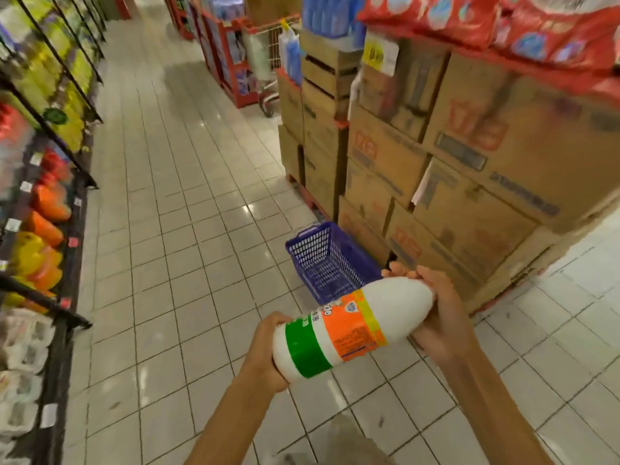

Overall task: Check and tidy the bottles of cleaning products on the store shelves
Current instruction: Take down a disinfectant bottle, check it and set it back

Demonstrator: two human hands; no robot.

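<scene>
Above the tiled aisle floor [188, 250], a white bottle [352, 325] with green and orange label bands is held on its side in both hands. Its base is gripped by the left hand [268, 352], fingers curled around it; its top end is wrapped by the right hand [436, 313]. Just beyond, a blue basket [330, 261] is seen beside stacked cardboard boxes [469, 169].

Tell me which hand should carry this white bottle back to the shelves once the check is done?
Probably the left. The left hand grips the white bottle at its base end, on the side facing the shelves. The right hand cups the other end, towards the stacked cartons, so it would have to cross over.
</scene>
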